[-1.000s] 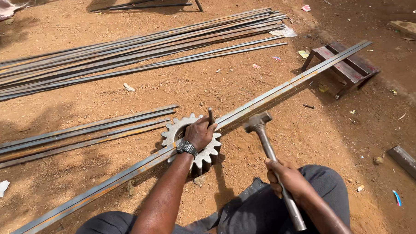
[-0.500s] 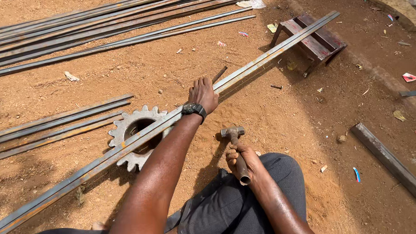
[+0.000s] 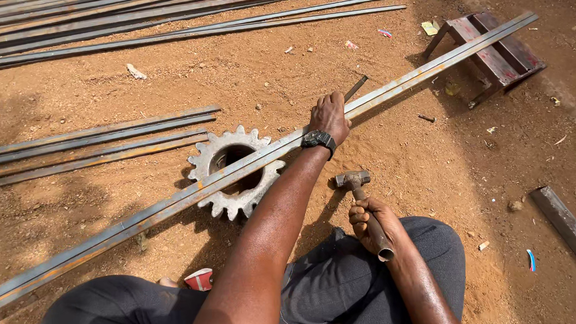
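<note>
Steel angle bar [image 3: 400,88], long, stiff and probably heavy, is gripped by the left hand [image 3: 330,116] just beyond the toothed gear [image 3: 236,171]; a hammer [image 3: 365,210] is clasped by the right hand [image 3: 369,224].

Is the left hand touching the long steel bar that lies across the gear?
Touching. In the head view the left hand rests palm-down on the long steel bar, with no gap visible, just past the gear.
</note>
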